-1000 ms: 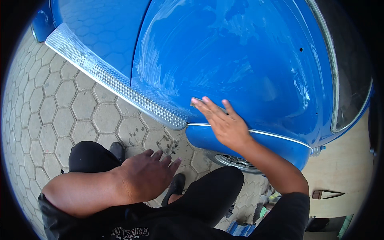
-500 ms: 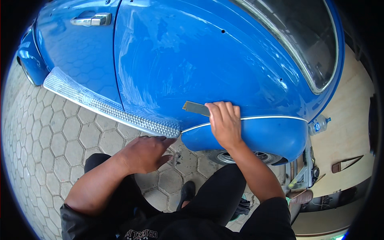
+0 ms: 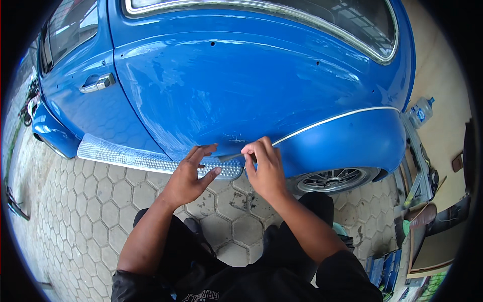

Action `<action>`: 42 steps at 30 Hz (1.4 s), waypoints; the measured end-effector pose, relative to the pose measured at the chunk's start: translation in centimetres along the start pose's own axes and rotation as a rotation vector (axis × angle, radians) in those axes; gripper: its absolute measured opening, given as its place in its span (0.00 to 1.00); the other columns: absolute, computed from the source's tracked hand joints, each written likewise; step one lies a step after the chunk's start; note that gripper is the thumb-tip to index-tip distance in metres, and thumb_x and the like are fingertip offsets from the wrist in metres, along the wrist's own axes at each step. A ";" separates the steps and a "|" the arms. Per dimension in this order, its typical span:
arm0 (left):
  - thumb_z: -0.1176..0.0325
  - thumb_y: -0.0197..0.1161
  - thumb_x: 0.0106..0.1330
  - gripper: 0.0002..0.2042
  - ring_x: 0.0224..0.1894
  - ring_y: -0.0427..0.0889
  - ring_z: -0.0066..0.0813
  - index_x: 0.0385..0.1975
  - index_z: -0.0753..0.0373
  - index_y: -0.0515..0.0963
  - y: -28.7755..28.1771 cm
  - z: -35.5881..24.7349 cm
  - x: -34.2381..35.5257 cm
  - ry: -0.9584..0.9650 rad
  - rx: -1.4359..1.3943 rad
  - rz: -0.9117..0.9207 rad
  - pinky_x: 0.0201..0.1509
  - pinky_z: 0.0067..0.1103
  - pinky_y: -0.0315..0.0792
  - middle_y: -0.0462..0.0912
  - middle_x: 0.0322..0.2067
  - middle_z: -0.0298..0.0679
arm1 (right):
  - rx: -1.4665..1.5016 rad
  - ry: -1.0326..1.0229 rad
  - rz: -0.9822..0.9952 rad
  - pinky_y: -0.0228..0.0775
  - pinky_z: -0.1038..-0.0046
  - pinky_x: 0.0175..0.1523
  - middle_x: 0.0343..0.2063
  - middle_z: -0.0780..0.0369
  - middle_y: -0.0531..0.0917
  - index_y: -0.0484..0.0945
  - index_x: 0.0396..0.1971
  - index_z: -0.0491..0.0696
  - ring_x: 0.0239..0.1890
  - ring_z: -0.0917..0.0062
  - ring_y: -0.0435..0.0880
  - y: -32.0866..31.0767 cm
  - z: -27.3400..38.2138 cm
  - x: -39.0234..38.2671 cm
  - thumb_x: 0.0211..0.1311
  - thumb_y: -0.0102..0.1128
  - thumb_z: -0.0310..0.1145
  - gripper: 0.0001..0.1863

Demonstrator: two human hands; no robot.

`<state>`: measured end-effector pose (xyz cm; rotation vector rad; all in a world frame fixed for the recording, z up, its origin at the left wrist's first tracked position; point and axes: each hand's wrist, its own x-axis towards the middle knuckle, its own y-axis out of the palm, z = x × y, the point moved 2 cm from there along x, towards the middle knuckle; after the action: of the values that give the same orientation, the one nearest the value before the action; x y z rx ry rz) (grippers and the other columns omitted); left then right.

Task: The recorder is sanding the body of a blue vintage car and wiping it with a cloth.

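Note:
My right hand pinches a thin grey strip low on the blue car's rear side panel, just above the metal running board. My left hand is open, fingers apart and curved, beside the strip's left end over the running board; I cannot tell whether it touches either. Pale streaks and scratches mark the panel around my hands. A white trim line runs along the top of the rear fender, to the right of my right hand.
The car's door handle is at upper left, the rear wheel below the fender. Right of the car are a plastic water bottle, a wooden board and assorted tools and parts. Hexagonal paving lies underneath.
The view has tilted up, showing more door and window. My left hand has risen to the running board beside the strip; my right fingers have moved from lying over the strip to pinching it.

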<state>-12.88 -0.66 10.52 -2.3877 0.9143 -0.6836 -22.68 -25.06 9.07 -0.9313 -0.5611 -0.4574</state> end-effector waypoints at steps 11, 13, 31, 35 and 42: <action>0.71 0.55 0.99 0.22 0.75 0.86 0.35 0.85 0.64 0.79 4.8 -0.4 -1.7 -0.581 -0.636 0.256 0.79 0.34 0.81 0.89 0.75 0.44 | 0.637 0.338 0.209 0.87 0.64 0.60 0.53 0.59 0.93 0.86 0.57 0.45 0.54 0.71 0.96 2.4 -1.8 -4.2 0.84 0.77 0.26 0.10; 0.75 0.52 0.98 0.23 0.78 0.86 0.39 0.86 0.65 0.79 3.5 -1.8 -0.8 -0.297 -0.394 -0.049 0.81 0.38 0.81 0.87 0.78 0.47 | 0.591 0.343 0.179 0.87 0.63 0.58 0.53 0.59 0.94 0.86 0.56 0.46 0.53 0.69 0.97 2.1 -2.6 -4.2 0.84 0.78 0.28 0.10; 0.38 0.63 0.90 0.41 0.97 0.59 0.31 0.98 0.43 0.64 7.9 10.6 8.5 0.802 1.433 0.278 0.98 0.58 0.49 0.57 0.99 0.27 | 0.047 0.170 1.040 0.88 0.48 0.69 0.59 0.47 0.96 0.92 0.60 0.38 0.62 0.51 0.98 4.0 -3.6 -8.3 0.86 0.71 0.43 0.22; 0.40 0.64 0.90 0.39 1.00 0.50 0.26 0.97 0.37 0.65 7.3 11.8 8.9 0.824 1.479 0.149 1.00 0.57 0.35 0.53 1.00 0.19 | -0.023 0.151 1.007 0.87 0.47 0.71 0.59 0.46 0.95 0.90 0.62 0.38 0.63 0.50 0.97 3.0 -4.2 -8.1 0.86 0.69 0.41 0.22; 0.31 0.66 0.86 0.40 1.02 0.42 0.41 0.93 0.42 0.74 8.1 7.2 13.2 0.591 1.012 -0.384 0.88 0.87 0.21 0.58 0.99 0.25 | -0.035 0.137 1.046 0.84 0.45 0.74 0.62 0.44 0.93 0.87 0.67 0.37 0.67 0.49 0.95 2.1 -4.2 -7.6 0.87 0.71 0.50 0.29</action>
<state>-3.69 -13.45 3.85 -1.4370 0.1579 -1.5868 -26.26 -26.50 0.99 -1.0823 0.1032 0.4135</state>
